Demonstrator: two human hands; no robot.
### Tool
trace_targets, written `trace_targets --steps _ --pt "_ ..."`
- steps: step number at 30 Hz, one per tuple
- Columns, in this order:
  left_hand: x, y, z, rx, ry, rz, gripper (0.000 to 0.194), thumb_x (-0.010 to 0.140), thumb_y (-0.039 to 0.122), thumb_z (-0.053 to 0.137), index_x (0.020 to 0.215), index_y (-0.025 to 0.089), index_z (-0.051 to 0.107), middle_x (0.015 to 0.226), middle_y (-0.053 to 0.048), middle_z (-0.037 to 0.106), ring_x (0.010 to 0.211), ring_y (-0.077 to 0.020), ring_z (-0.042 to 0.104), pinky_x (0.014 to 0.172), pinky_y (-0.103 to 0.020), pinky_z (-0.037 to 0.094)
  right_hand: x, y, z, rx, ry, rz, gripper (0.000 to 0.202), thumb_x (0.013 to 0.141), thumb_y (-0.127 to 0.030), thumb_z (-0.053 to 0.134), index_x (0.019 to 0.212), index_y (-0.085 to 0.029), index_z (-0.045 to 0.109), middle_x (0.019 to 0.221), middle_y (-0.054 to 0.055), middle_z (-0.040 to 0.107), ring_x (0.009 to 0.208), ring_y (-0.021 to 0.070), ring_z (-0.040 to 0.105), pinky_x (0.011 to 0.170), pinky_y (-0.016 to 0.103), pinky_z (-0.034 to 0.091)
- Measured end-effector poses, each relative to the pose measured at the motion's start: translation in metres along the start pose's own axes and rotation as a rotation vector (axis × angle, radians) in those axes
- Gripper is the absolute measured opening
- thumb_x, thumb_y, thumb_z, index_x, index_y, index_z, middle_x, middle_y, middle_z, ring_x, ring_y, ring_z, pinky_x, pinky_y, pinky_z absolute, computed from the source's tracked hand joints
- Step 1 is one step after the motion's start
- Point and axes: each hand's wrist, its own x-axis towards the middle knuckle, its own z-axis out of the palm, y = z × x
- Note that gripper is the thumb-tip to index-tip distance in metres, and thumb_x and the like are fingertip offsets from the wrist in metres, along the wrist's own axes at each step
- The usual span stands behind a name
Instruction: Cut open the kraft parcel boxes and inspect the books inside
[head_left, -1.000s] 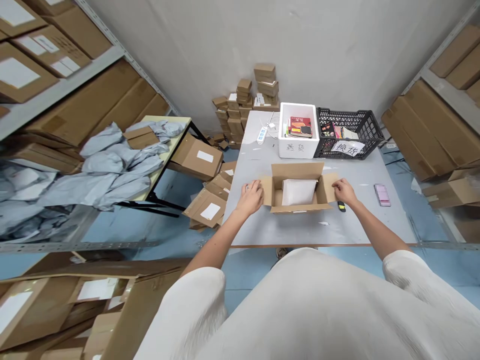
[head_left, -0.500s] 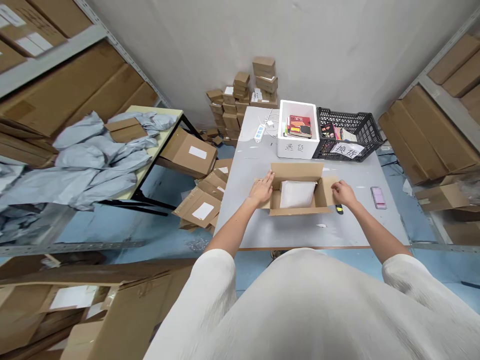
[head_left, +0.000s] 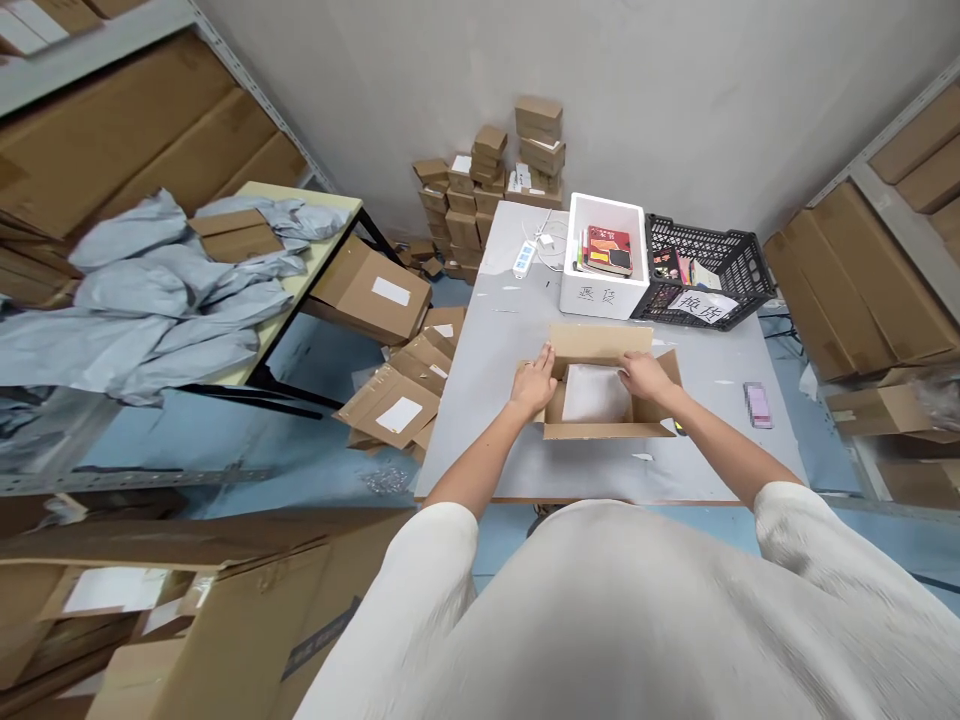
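An open cardboard box [head_left: 607, 431] stands on the grey table with its flaps raised or spread. Inside lies a white packet [head_left: 595, 393], flat and roughly rectangular. My left hand [head_left: 535, 381] rests on the box's left end, fingers stretched out towards the back flap. Reaching over the right end, my right hand [head_left: 646, 379] has its fingers bent at the packet's back right corner. They seem to grip that corner, though the fingertips are partly hidden. A black and yellow cutter [head_left: 679, 428] peeks out beside the box, mostly covered by my right forearm.
Behind the box stand a white foam bin [head_left: 604, 299] holding books and a black plastic crate [head_left: 739, 262]. A phone [head_left: 758, 405] lies at the right, a power strip [head_left: 524, 259] at the back left. Grey mailing bags [head_left: 172, 300] cover the side table; stacked cartons [head_left: 465, 220] line the wall.
My right hand has let go of the right flap and moved left into the box, to the packet. My left hand stays on the left end. The view has shifted slightly.
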Motion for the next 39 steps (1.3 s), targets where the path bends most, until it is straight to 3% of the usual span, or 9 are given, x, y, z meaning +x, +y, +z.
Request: trace_targets --steps 4,8,13,21,27,34,36,39 --pt "-0.002 0.001 0.001 -0.026 0.004 -0.008 0.084 0.101 0.027 0.044 0.181 0.023 0.018 0.187 -0.009 0.023 0.137 -0.0388 0.061 0.114 -0.053 0.045 0.031 -0.030 0.010 -0.035 -0.141 -0.086 0.028 0.104 -0.019 0.054 0.123 -0.015 0.074 0.126 0.020 0.077 0.116 0.0322 0.070 0.099 0.038 0.049" --pt "-0.002 0.002 0.004 -0.036 0.014 -0.019 0.086 0.101 0.029 0.047 0.181 0.024 0.017 0.186 -0.010 0.026 0.137 -0.0389 0.060 0.114 -0.054 0.045 0.044 -0.040 0.028 -0.110 -0.196 -0.085 0.029 0.102 -0.013 0.056 0.126 -0.011 0.071 0.124 0.023 0.077 0.118 0.0326 0.071 0.100 0.039 0.050" --pt "-0.004 0.002 0.005 -0.039 0.021 -0.025 0.087 0.101 0.028 0.049 0.181 0.026 0.017 0.186 -0.007 0.025 0.139 -0.0391 0.058 0.116 -0.054 0.044 0.046 -0.040 0.045 -0.161 -0.154 -0.083 0.033 0.097 -0.009 0.057 0.127 -0.008 0.071 0.124 0.026 0.074 0.116 0.0340 0.069 0.102 0.043 0.048" --pt "-0.006 0.002 0.003 -0.005 -0.005 -0.030 0.084 0.101 0.025 0.044 0.181 0.021 0.017 0.187 -0.008 0.020 0.139 -0.0390 0.057 0.117 -0.054 0.044 0.039 -0.052 0.056 -0.139 -0.228 -0.097 0.035 0.094 -0.009 0.062 0.124 -0.014 0.078 0.124 0.025 0.077 0.121 0.0340 0.071 0.102 0.042 0.049" --pt "-0.007 0.005 -0.005 0.024 -0.005 -0.032 0.087 0.101 0.026 0.050 0.181 0.024 0.017 0.188 -0.010 0.017 0.136 -0.0388 0.061 0.114 -0.053 0.046 0.037 -0.045 0.030 -0.102 -0.189 -0.090 0.032 0.096 -0.008 0.055 0.115 -0.009 0.080 0.117 0.026 0.080 0.110 0.0348 0.074 0.096 0.042 0.049" --pt "-0.016 0.015 -0.033 0.026 0.003 -0.021 0.074 0.105 0.029 0.045 0.177 0.022 0.029 0.188 -0.013 0.010 0.136 -0.0406 0.064 0.113 -0.055 0.048 0.004 -0.008 -0.028 0.054 0.130 -0.044 0.023 0.098 -0.026 0.057 0.101 -0.015 0.077 0.102 0.018 0.079 0.095 0.0306 0.068 0.083 0.035 0.044" --pt "-0.022 0.023 -0.044 0.010 0.032 -0.034 0.066 0.107 0.030 0.044 0.172 0.022 0.039 0.187 -0.013 0.017 0.139 -0.0399 0.062 0.114 -0.054 0.048 -0.009 0.010 -0.044 0.150 0.254 -0.012 0.023 0.096 -0.032 0.057 0.092 -0.018 0.075 0.093 0.014 0.077 0.087 0.0279 0.065 0.075 0.032 0.039" --pt "-0.034 0.044 -0.058 -0.035 0.089 0.002 0.053 0.111 0.036 0.040 0.160 0.022 0.054 0.179 -0.013 0.039 0.144 -0.0379 0.057 0.116 -0.053 0.046 -0.031 0.036 -0.062 0.302 0.408 0.072 0.022 0.092 -0.037 0.059 0.080 -0.021 0.069 0.080 0.008 0.072 0.074 0.0229 0.058 0.066 0.030 0.031"
